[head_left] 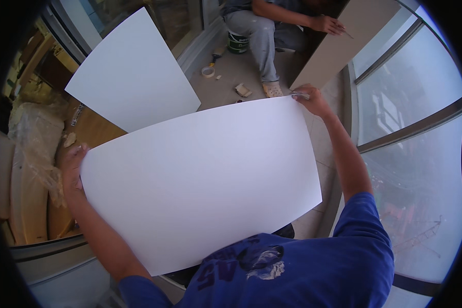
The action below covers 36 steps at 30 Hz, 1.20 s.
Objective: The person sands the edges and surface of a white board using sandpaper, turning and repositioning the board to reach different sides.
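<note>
A large white panel (pixel 200 179) with smooth faces lies across my lap, tilted, its far edge running from left to right. My left hand (pixel 74 163) grips the panel's left edge near the far left corner, fingers curled round it. At the far right corner, my right hand (pixel 313 101) is closed on a small, thin grey piece (pixel 300 95) that touches the panel's edge; its kind is too small to make out. A second white panel (pixel 136 72) stands upright just beyond the first, leaning toward the door frame.
Ahead, a seated person's hand (pixel 327 24) holds a thin tool by a beige board (pixel 354 38). A dark green bucket (pixel 237 43), a tape roll (pixel 208 72) and a small box (pixel 243 91) are on the floor. Windows (pixel 410 77) line the right; plastic sheeting (pixel 36 138) hangs left.
</note>
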Available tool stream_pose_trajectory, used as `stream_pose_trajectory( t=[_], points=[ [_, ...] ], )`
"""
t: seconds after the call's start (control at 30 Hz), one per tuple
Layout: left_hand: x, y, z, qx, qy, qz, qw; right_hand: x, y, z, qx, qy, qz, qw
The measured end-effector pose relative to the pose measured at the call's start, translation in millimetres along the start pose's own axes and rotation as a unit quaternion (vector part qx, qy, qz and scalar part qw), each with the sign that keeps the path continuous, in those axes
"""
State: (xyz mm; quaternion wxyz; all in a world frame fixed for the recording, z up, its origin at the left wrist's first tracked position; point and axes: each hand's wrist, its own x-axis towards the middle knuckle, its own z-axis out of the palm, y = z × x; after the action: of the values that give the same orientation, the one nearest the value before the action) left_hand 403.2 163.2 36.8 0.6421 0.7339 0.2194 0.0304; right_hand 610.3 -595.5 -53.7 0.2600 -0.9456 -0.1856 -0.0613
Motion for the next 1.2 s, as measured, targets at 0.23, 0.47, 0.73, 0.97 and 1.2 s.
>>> stream_pose_trajectory(
  t=[0.23,0.47,0.73,0.97,1.2],
  points=[
    [-2.9,-5.5,-24.3,0.113,0.021,0.035,0.993,-19.1,11.5,-10.7,-0.062,0.144,0.058,0.986],
    [-15.6,-8.4,-49.1,0.028,0.063,-0.027,0.997,-9.2,-59.1,3.4,-0.032,0.247,0.041,0.968],
    [-30.5,-0.5,-46.6,0.031,0.049,-0.040,0.998,-32.4,-166.6,76.6,-0.055,0.122,-0.111,0.985],
    [-32.2,4.4,-43.1,0.026,0.074,-0.034,0.996,-14.0,-299.5,121.2,-0.020,0.043,-0.248,0.968],
    [-9.4,-1.3,-33.8,-0.096,0.163,-0.019,0.982,19.7,-438.2,176.6,0.020,0.021,-0.360,0.932]
  ],
)
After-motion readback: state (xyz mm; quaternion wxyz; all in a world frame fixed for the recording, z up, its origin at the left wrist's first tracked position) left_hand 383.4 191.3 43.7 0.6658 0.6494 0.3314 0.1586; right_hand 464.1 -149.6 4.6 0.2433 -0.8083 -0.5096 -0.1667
